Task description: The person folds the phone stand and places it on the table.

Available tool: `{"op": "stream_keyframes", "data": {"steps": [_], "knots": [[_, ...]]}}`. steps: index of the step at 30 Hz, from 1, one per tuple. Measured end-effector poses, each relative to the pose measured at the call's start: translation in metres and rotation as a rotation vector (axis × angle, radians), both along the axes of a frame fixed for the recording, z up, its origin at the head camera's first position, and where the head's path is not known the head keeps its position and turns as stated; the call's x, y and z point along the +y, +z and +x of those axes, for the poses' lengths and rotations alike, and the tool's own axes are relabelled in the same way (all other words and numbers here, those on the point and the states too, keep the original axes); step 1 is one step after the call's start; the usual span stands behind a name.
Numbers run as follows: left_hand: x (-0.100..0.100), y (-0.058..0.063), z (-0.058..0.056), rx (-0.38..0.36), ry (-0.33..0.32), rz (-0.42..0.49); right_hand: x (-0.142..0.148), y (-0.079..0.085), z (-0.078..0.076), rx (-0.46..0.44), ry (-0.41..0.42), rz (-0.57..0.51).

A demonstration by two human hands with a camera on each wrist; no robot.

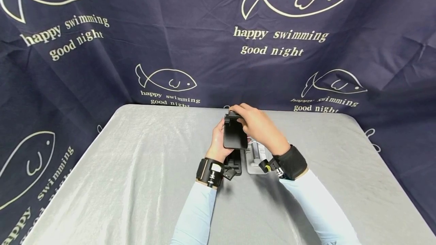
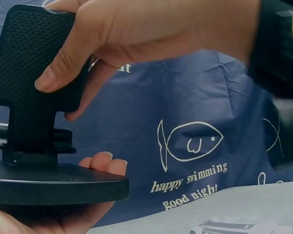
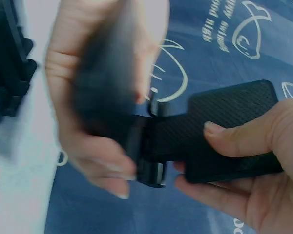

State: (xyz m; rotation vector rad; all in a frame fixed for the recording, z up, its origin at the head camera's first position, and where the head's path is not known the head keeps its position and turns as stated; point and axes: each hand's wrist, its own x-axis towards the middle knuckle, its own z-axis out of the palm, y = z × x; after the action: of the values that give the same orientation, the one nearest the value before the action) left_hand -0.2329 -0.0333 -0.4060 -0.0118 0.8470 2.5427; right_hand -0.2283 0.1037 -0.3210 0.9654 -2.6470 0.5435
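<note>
A black folding phone stand (image 1: 235,135) is held up above the table between both hands. The left hand (image 1: 216,143) grips its flat base (image 2: 63,190) from below, with fingers curled up around the far edge in the left wrist view. My right hand (image 1: 257,127) pinches the textured upright plate (image 3: 234,109), thumb on one face and fingers behind. A hinge (image 3: 151,151) joins plate and base, and the plate stands up from the base at a steep angle. The base looks blurred in the right wrist view.
Below the hands, another black stand-like object (image 1: 234,163) lies on the grey cloth-covered table (image 1: 153,184), partly hidden by the left hand. A white and grey one (image 1: 255,158) lies to its right. A dark blue printed curtain (image 1: 211,41) hangs behind the table.
</note>
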Motion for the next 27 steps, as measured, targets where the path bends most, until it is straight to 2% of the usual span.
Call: {"op": "stream_keyframes", "data": {"steps": [5, 10, 13, 17, 20, 27], "knots": [[0.001, -0.002, -0.003, -0.086, 0.068, 0.047, -0.002, -0.017, 0.009, 0.07, -0.007, 0.04], [0.001, -0.004, -0.004, -0.049, 0.06, 0.069, 0.0, -0.035, 0.017, 0.042, 0.026, 0.023], [0.0, -0.006, -0.004, -0.033, 0.047, 0.041, 0.001, -0.046, 0.021, 0.027, 0.044, 0.026], [-0.001, -0.007, -0.004, -0.063, 0.06, -0.024, 0.001, -0.056, 0.025, 0.033, 0.065, 0.041], [-0.002, -0.008, -0.005, -0.085, 0.077, -0.036, 0.0, -0.061, 0.026, 0.033, 0.08, 0.055], [-0.001, -0.008, -0.006, -0.078, 0.064, 0.083, 0.001, -0.07, 0.029, 0.05, 0.089, 0.068]]}}
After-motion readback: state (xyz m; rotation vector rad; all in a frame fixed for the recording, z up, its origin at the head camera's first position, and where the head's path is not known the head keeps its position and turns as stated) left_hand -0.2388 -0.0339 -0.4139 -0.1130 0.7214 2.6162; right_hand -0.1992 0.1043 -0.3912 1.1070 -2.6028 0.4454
